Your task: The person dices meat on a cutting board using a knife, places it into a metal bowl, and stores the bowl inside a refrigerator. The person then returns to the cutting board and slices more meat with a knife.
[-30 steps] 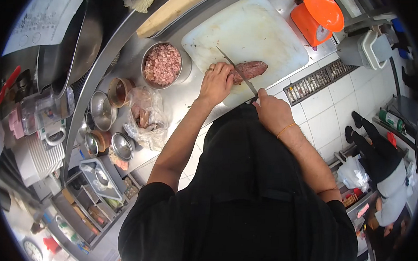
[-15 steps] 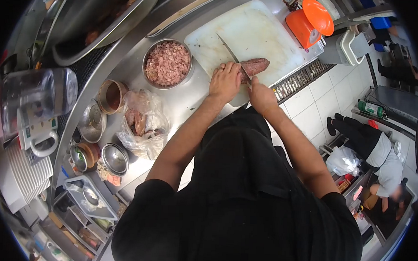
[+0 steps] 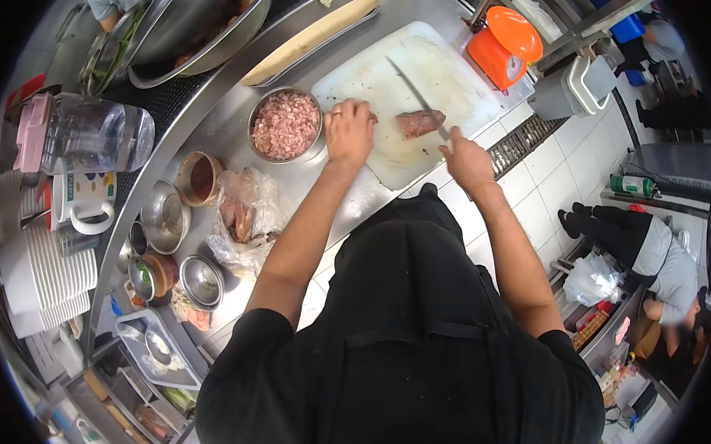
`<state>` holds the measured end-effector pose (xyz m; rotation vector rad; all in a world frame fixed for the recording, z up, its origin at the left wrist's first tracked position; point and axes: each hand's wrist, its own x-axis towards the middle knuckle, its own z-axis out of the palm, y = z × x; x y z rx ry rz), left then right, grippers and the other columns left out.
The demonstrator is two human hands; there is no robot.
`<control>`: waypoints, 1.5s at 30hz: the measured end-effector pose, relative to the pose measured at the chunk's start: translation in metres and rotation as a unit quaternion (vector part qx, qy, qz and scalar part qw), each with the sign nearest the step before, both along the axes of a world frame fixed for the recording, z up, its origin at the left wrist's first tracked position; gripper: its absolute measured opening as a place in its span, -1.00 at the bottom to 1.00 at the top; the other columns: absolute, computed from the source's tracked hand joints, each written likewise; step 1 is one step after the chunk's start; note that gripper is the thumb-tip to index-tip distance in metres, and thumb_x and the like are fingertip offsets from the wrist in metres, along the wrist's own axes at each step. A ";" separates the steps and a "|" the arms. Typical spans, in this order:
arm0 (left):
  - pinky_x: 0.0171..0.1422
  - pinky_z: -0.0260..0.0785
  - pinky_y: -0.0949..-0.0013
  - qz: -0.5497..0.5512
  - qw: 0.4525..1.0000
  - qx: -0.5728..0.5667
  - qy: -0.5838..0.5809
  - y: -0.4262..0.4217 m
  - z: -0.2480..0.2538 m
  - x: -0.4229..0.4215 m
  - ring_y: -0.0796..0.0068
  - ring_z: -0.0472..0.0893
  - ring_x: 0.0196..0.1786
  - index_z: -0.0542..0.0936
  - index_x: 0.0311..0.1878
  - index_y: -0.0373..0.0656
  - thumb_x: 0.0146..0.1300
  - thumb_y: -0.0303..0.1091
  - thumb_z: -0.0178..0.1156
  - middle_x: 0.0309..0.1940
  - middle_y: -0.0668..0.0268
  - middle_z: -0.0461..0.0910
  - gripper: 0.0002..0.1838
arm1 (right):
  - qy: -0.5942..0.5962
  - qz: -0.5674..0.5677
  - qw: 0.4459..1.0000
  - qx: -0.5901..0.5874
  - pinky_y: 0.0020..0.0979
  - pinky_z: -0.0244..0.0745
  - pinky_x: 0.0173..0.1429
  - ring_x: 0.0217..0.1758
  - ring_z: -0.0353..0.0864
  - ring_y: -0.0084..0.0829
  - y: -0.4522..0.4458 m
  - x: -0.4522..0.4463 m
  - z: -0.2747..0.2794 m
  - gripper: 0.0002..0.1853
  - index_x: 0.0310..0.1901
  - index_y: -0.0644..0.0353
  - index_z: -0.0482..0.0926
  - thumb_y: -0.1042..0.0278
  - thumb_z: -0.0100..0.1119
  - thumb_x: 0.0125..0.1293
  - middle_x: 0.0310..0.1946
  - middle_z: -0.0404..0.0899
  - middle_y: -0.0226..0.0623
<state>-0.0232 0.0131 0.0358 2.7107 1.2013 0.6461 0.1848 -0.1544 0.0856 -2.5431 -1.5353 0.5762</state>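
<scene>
A white cutting board [image 3: 457,80] lies on the steel counter. On it rests a piece of dark red meat [image 3: 417,125]. My right hand [image 3: 467,162] is closed on the handle of a long knife [image 3: 413,90], whose blade passes over the right part of the meat. At the board's left edge, my left hand [image 3: 350,131] is closed, with a bit of meat showing at its fingertips, apart from the larger piece. Beside it stands a round metal bowl [image 3: 251,130] full of diced pink meat [image 3: 285,124].
An orange scale [image 3: 492,60] stands behind the board. A plastic bag of meat [image 3: 240,220], small bowls [image 3: 164,216] and a long tray [image 3: 312,41] share the counter. Stacked white plates [image 3: 59,280] are at left. Another person [image 3: 671,260] is at the right.
My left hand has moved left, away from the larger meat piece, toward the bowl of diced meat. The knife in my right hand has shifted right over the meat. The camera view has shifted.
</scene>
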 end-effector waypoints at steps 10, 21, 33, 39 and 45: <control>0.26 0.55 0.03 0.049 0.938 -0.313 -0.143 -0.026 -0.026 0.093 -0.03 0.69 0.13 0.58 0.23 -0.22 0.35 -0.38 0.38 0.10 0.01 0.66 -0.59 | 0.047 0.023 0.998 -0.034 0.09 0.68 -0.06 -0.14 0.78 0.15 -0.060 0.045 -0.022 -0.69 0.03 0.24 0.43 0.16 0.19 0.54 -0.22 0.74 0.10; 0.31 0.35 -0.10 0.057 0.977 -0.161 -0.131 -0.032 -0.045 0.118 -0.12 0.52 0.20 0.51 0.16 -0.22 0.45 -0.34 0.23 0.11 0.02 0.56 -0.70 | 0.077 0.075 0.993 0.038 0.03 0.66 -0.18 -0.24 0.77 0.07 -0.055 0.069 0.003 -0.74 0.00 0.21 0.42 0.23 0.23 0.52 -0.27 0.71 0.00; 0.26 0.32 -0.13 0.084 0.985 -0.083 -0.124 -0.032 -0.068 0.138 -0.14 0.49 0.12 0.46 0.08 -0.24 0.41 -0.47 0.10 -0.01 -0.01 0.51 -0.78 | 0.051 0.126 0.988 -0.078 -0.07 0.71 -0.27 -0.29 0.80 -0.01 -0.043 0.079 0.019 -0.86 0.00 0.22 0.43 0.48 0.08 0.46 -0.30 0.70 -0.03; 0.24 0.32 -0.13 0.075 0.986 -0.081 -0.124 -0.029 -0.073 0.138 -0.15 0.50 0.10 0.45 0.08 -0.25 0.40 -0.47 0.10 -0.02 -0.02 0.50 -0.77 | 0.090 0.140 0.984 -0.065 -0.01 0.71 -0.15 -0.21 0.81 0.04 -0.007 0.084 -0.022 -0.84 0.04 0.23 0.44 0.43 0.05 0.51 -0.27 0.75 -0.01; 0.29 0.33 -0.13 0.075 0.986 -0.067 -0.130 -0.031 -0.069 0.138 -0.14 0.51 0.10 0.45 0.05 -0.26 0.38 -0.47 0.11 -0.03 -0.02 0.53 -0.78 | 0.167 0.152 0.973 -0.052 0.06 0.67 -0.03 -0.05 0.79 0.13 0.046 0.096 -0.041 -0.75 0.07 0.26 0.44 0.30 0.16 0.53 -0.19 0.77 0.04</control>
